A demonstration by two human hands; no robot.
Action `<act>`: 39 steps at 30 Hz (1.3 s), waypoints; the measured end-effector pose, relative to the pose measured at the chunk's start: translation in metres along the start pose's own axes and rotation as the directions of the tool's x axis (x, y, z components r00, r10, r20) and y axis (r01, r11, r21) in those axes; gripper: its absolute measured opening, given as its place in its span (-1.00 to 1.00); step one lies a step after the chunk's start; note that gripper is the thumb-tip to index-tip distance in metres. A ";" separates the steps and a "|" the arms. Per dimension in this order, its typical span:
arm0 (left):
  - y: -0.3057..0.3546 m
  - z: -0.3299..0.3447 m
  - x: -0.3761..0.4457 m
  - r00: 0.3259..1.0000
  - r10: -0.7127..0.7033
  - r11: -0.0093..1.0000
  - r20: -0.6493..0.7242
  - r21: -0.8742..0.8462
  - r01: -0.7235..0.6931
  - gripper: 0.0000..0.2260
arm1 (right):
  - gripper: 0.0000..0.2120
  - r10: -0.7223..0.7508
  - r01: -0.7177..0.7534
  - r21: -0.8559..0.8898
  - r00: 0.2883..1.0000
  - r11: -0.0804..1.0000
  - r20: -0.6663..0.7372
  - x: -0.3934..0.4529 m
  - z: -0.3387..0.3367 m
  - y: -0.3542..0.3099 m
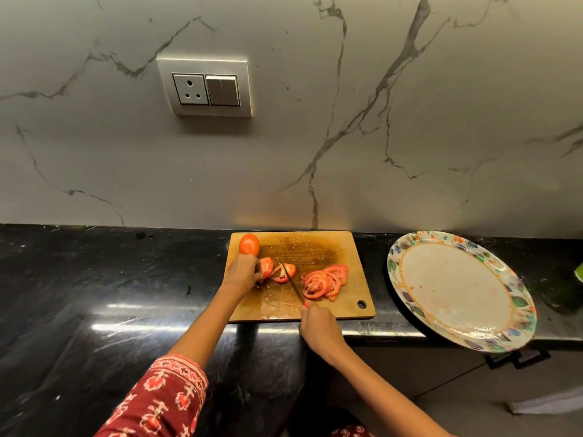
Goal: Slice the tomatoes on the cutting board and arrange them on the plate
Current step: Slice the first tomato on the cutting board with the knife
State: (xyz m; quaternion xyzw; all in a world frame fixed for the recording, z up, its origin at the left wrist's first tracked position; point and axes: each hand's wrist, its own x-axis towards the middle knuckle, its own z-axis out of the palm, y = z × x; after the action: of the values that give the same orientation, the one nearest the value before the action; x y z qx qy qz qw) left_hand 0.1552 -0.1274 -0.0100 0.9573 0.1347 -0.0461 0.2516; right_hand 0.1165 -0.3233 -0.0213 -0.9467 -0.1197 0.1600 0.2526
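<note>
A wooden cutting board (331,247) lies on the black counter. A whole tomato (249,244) sits at its far left corner. My left hand (241,272) grips a cut tomato piece (267,268). Just right of it lies a fresh slice (285,272). My right hand (318,326) holds a knife (293,283) by its handle, blade tip against that slice. A pile of several slices (326,282) rests on the board's right side. The floral-rimmed plate (407,247) stands to the right with no tomato on it.
The black counter (110,279) runs left of the board; its front edge passes just under the board and plate. The plate overhangs that edge. A marble wall with a socket panel (205,86) rises behind. Something green (580,272) shows at the far right.
</note>
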 end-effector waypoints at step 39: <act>0.065 0.060 -0.008 0.998 0.053 0.998 -0.028 -0.038 -0.054 -0.10 | -0.53 0.126 -0.094 0.246 0.985 0.965 -0.119 0.075 -0.052 0.074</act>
State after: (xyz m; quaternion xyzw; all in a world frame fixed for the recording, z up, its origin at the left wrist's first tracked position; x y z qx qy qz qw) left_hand 0.1644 -0.2137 -0.0301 0.9561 0.1134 -0.0239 0.2692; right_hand 0.2149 -0.3851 -0.0352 -0.9231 -0.0296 0.1235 0.3630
